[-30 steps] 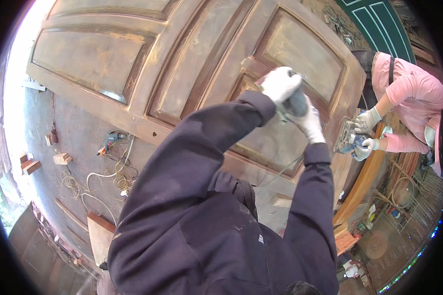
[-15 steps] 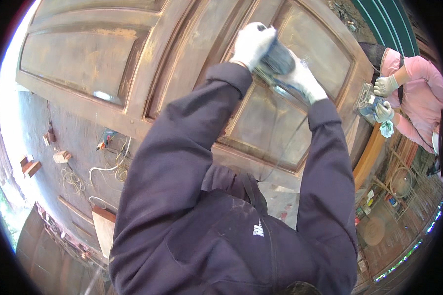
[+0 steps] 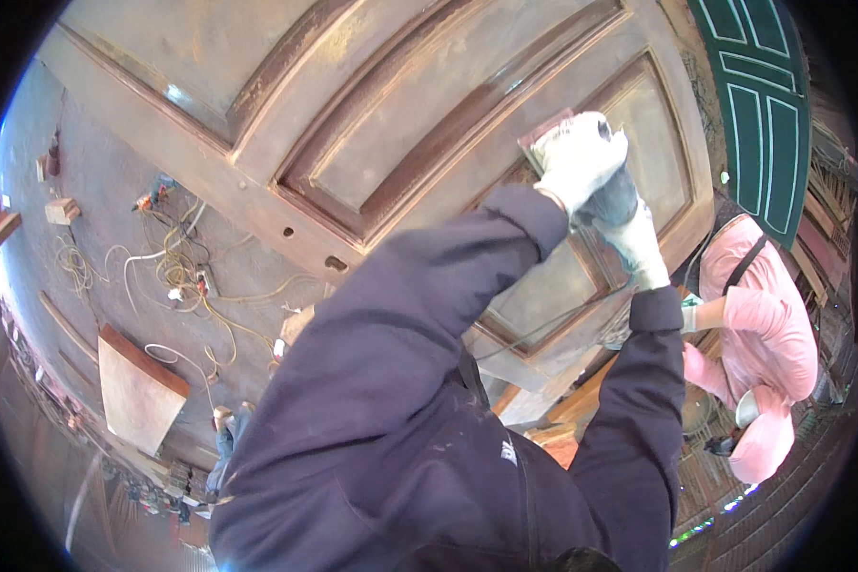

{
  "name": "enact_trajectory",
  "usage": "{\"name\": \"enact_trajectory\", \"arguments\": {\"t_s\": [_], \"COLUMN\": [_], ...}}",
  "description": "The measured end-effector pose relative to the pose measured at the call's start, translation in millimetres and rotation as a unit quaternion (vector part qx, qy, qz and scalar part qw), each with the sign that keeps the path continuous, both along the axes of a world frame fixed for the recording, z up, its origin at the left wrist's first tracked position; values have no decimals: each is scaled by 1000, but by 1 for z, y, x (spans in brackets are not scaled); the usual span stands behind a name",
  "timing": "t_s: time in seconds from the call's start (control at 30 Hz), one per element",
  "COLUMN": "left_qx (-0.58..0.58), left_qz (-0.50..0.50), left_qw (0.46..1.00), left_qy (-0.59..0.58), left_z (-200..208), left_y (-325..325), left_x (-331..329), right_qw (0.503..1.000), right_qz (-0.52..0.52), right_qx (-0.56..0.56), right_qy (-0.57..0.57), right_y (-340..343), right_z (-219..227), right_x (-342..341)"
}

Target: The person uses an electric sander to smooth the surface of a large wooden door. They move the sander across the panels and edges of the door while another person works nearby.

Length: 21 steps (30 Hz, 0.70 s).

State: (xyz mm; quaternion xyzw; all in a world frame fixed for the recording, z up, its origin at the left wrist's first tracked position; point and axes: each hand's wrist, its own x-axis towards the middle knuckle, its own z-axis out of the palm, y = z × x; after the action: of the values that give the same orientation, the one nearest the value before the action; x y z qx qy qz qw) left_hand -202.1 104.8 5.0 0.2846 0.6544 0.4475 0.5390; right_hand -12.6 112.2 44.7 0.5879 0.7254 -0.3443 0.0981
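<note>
**Fingers wrapped on a sander, cord trailing across the door**

Fingers of both gloved hands are curled shut around a hand-held power sander (image 3: pixel 608 195), which is pressed against a recessed panel of the large brown wooden door (image 3: pixel 372 124) lying flat under the person. The left hand (image 3: pixel 582 157) is clamped over the top of the tool, and the right hand (image 3: pixel 636 243) is closed on its body just behind.

Several risks can be judged from this position. The tool is held at the reach of both outstretched arms (the dark sleeves run almost straight), so pressure may be uneven and a raised moulding (image 3: pixel 419 181) just beside the pad could be gouged or rounded over. A thin cord (image 3: pixel 543 324) is seen crossing the panel below the right forearm; it might be caught by the pad or snagged on the door's edge. A second person in pink (image 3: pixel 767 324) is bent close beside the door's right edge, and dust or a slipping tool could reach that side. Loose cables (image 3: pixel 176 272) are tangled on the floor (image 3: pixel 95 191) to the left, where a foot could be tripped.

Much is hidden. The sanding pad is almost wholly covered by the gloves, so its contact with the wood cannot be judged. The support carrying the door is not visible. The 2nd person's hands are cut off behind the right sleeve, and the fisheye rim bends and darkens everything at the edges.
</note>
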Motion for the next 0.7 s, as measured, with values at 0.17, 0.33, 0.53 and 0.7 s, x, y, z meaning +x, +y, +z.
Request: {"name": "enact_trajectory", "arguments": {"t_s": [0.17,0.33,0.53,0.7], "left_qx": [-41,-20,-23,-12], "left_qz": [21,16,14,12], "left_qw": [998,999,1000,1000], "left_qy": [-33,-30,-1,-17], "left_z": [3,7,-6,-7], "left_y": [1,8,5,15], "left_x": [-6,-11,12,0], "right_qw": [998,998,991,987], "right_qz": [-4,-31,-79,-80], "right_qx": [-47,-51,-105,-101], "right_qy": [-42,-26,-33,-92], "right_y": [11,11,11,19], "right_z": [1,10,24,20], "right_x": [-4,-5,-12,-21]}}
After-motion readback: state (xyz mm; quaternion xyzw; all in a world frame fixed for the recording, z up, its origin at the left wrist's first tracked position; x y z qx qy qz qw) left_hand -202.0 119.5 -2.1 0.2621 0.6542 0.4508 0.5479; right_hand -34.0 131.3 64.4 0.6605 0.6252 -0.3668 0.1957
